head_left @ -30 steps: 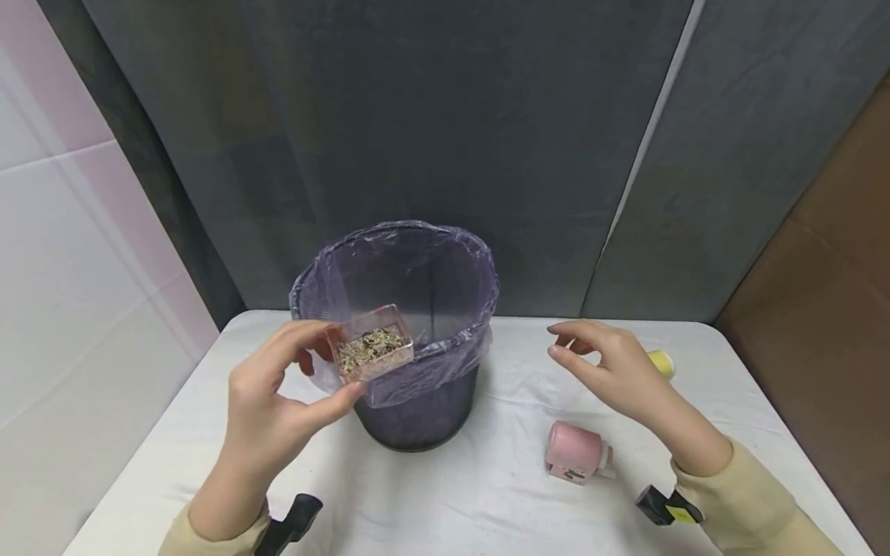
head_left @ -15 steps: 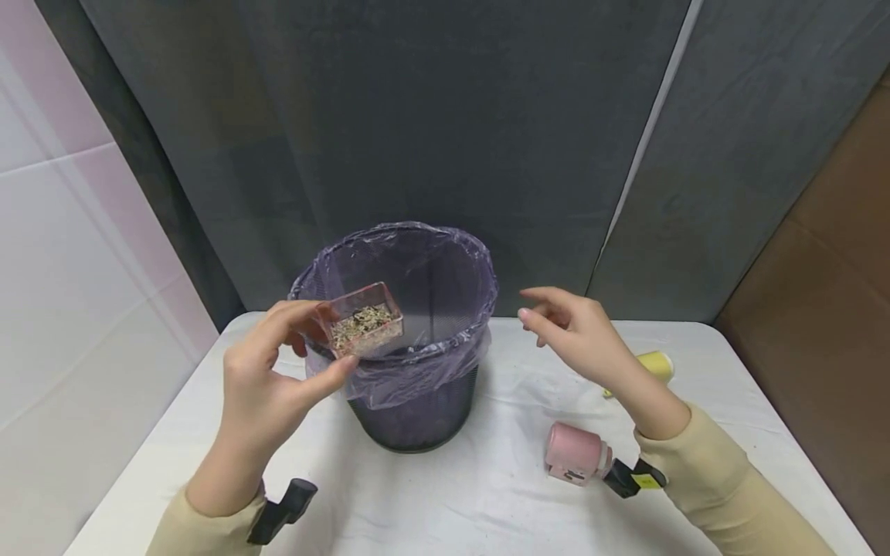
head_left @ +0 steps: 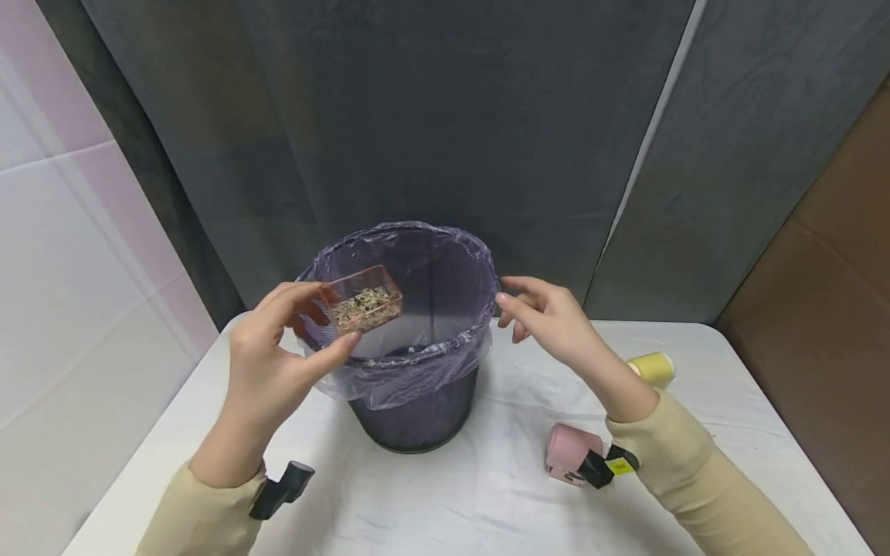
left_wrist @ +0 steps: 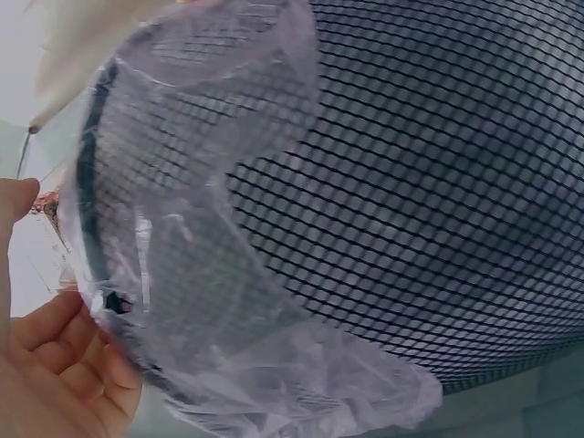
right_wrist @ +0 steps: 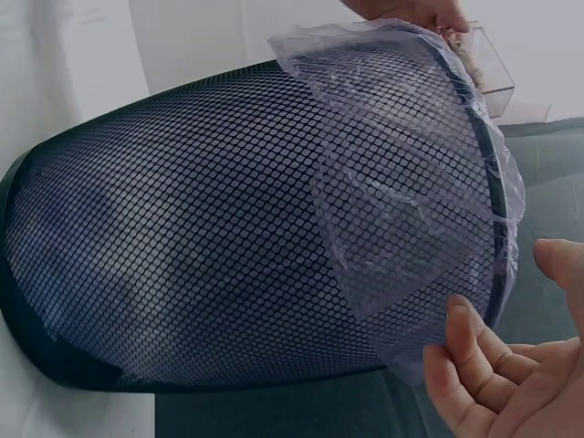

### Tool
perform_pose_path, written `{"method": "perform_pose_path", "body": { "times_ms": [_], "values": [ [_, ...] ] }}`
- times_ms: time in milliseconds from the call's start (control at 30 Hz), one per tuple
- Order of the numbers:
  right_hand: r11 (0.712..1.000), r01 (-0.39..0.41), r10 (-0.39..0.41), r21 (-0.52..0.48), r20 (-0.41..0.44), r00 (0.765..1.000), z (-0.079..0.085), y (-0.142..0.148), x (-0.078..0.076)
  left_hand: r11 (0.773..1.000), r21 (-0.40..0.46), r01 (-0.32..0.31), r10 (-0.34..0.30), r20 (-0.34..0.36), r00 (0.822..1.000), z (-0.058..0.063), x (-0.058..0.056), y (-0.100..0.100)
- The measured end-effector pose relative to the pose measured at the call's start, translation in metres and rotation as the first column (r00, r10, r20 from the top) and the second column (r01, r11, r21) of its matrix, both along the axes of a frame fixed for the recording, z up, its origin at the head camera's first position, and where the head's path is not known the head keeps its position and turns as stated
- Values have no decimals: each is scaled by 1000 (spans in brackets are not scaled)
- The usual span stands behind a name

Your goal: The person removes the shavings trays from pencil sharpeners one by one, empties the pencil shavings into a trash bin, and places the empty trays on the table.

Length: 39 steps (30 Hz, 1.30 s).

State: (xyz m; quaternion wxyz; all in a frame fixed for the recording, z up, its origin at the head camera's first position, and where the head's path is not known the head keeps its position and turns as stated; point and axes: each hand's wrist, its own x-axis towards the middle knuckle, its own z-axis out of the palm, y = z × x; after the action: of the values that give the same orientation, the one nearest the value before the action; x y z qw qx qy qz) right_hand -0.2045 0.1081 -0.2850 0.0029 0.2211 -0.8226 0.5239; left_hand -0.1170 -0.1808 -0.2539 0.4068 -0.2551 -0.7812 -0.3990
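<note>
Fingers [head_left: 295,296] and thumb [head_left: 334,357] of the left hand [head_left: 270,354] pinch a clear, open-topped box [head_left: 385,311] of dry flakes [head_left: 367,303], spread just to its width, above the 9 o'clock side of the mesh bin [head_left: 417,426]. The right hand [head_left: 547,313], at 3 o'clock, has its fingers half curled and parted from its thumb about the rim [head_left: 441,347]; no hold shows, and contact cannot be told. Good handling probably calls for a firm pinch without squeezing the walls, any tipping done nearer the opening's centre, and light right-hand steadying that spares the purple liner [head_left: 410,384].
</note>
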Motion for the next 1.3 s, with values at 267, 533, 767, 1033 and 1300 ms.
{"method": "perform_pose_path", "body": {
  "times_ms": [267,533,767,1033,1300],
  "values": [
    [996,-30,40,-87,117,992,-2,-8,-5,999,-26,-40,40,10,999,-12,-19,-10],
    [992,-25,45,-125,158,986,-2,-12,-4,997,-46,-58,58,5,998,-11,-26,-13],
    [974,-50,95,-222,197,976,-1,-16,-2,994,-70,-80,79,-5,997,-9,-31,-15],
    [960,-56,119,-273,223,967,-2,-19,-3,994,-85,-73,72,-15,997,-8,-39,-16],
    [948,-53,132,-315,236,963,-2,-21,-1,986,-132,-102,102,-6,995,-10,-44,-17]
  ]
}}
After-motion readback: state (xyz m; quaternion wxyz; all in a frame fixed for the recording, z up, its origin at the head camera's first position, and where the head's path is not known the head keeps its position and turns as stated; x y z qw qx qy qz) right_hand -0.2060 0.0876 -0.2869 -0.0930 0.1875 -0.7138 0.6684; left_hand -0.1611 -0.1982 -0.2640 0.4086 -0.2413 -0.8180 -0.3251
